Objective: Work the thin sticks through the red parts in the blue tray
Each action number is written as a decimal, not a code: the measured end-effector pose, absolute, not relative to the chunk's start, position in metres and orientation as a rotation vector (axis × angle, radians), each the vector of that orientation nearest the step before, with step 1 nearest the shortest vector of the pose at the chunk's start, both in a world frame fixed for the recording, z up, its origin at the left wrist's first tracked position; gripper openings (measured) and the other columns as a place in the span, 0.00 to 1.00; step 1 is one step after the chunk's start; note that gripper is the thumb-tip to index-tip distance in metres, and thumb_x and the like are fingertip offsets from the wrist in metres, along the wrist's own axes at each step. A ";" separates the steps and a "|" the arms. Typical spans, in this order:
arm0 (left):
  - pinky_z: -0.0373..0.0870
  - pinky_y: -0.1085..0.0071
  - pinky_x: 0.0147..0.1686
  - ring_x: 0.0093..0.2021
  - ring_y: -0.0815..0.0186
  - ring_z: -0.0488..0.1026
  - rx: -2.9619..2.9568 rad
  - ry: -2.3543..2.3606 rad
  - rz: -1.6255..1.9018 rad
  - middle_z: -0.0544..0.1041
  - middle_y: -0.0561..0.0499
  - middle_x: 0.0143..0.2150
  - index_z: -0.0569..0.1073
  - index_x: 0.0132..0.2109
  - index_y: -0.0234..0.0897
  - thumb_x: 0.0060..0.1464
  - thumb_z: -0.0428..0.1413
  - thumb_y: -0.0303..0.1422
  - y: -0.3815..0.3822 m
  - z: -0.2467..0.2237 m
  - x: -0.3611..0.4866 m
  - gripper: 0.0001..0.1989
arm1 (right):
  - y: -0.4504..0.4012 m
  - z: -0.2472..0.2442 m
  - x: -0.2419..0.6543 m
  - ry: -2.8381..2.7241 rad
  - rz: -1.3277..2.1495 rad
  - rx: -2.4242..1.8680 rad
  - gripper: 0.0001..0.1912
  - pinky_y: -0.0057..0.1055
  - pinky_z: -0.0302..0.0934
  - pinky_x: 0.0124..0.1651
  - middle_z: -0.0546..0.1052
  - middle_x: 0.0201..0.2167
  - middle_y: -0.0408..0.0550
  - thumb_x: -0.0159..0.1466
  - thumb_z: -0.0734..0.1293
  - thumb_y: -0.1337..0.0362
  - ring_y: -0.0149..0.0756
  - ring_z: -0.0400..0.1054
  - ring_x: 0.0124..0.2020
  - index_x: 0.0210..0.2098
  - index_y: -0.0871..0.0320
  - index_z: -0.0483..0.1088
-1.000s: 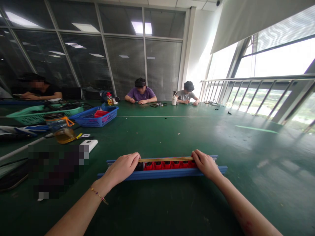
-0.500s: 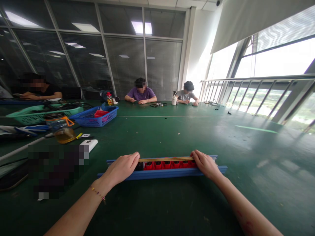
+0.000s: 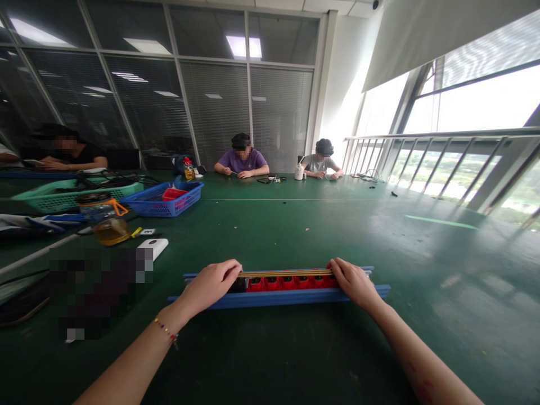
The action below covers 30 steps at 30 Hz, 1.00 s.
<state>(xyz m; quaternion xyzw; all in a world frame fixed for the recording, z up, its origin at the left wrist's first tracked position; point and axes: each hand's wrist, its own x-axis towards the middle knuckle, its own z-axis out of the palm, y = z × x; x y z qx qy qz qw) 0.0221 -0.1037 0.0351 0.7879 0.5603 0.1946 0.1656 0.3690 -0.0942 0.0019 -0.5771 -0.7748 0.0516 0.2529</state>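
Observation:
Thin yellowish-brown sticks or strips [image 3: 287, 274] lie lengthwise across the top of a long blue tray-like frame [image 3: 278, 300] on the table in front of me. Inside the frame stands a row of red blocks [image 3: 271, 283] with black tops, and a black piece [image 3: 239, 285] sits at their left end. My left hand [image 3: 216, 282] is closed around the left end of the strips, thumb and fingers together. Over at the right end, my right hand [image 3: 351, 279] grips them with bent fingers. Both hands cover the strips' ends and part of the frame.
On the left are a blue basket [image 3: 162, 202] with a red box, a green basket [image 3: 50, 197] with cables, a jar of amber liquid [image 3: 110, 228] and a white device [image 3: 157, 247]. Other people sit across the green table [image 3: 270, 236]. A metal railing [image 3: 426, 135] runs along the right.
My left hand has shifted very slightly to the right and its wrist has turned a little. The right hand, strips and frame look unmoved.

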 end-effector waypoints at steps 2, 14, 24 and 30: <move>0.60 0.74 0.28 0.31 0.65 0.70 2.214 1.603 0.583 0.74 0.53 0.31 0.70 0.38 0.43 0.55 0.40 0.45 -0.104 0.037 0.022 0.18 | -0.095 0.002 0.369 -2.107 0.133 -1.566 0.18 0.27 0.54 0.32 0.73 0.27 0.44 0.65 0.47 0.57 0.35 0.67 0.31 0.30 0.54 0.63; 0.63 0.75 0.27 0.29 0.67 0.69 2.142 1.485 0.635 0.74 0.54 0.30 0.72 0.36 0.40 0.51 0.44 0.47 -0.102 0.039 0.019 0.18 | -0.093 0.001 0.370 -2.109 0.114 -1.557 0.18 0.26 0.54 0.31 0.72 0.25 0.44 0.65 0.48 0.56 0.35 0.67 0.29 0.29 0.54 0.64; 0.65 0.74 0.35 0.38 0.65 0.69 2.248 1.402 0.641 0.74 0.53 0.38 0.71 0.40 0.42 0.55 0.41 0.43 -0.100 0.034 0.019 0.17 | -0.092 0.000 0.371 -2.087 0.195 -1.531 0.16 0.29 0.57 0.37 0.74 0.33 0.45 0.64 0.48 0.58 0.36 0.68 0.35 0.36 0.53 0.64; 0.64 0.73 0.35 0.35 0.67 0.68 2.398 1.455 0.600 0.72 0.51 0.38 0.71 0.40 0.42 0.54 0.43 0.43 -0.095 0.036 0.015 0.16 | -0.092 -0.002 0.372 -2.077 0.208 -1.504 0.15 0.30 0.57 0.41 0.73 0.37 0.45 0.64 0.48 0.59 0.36 0.68 0.38 0.39 0.52 0.63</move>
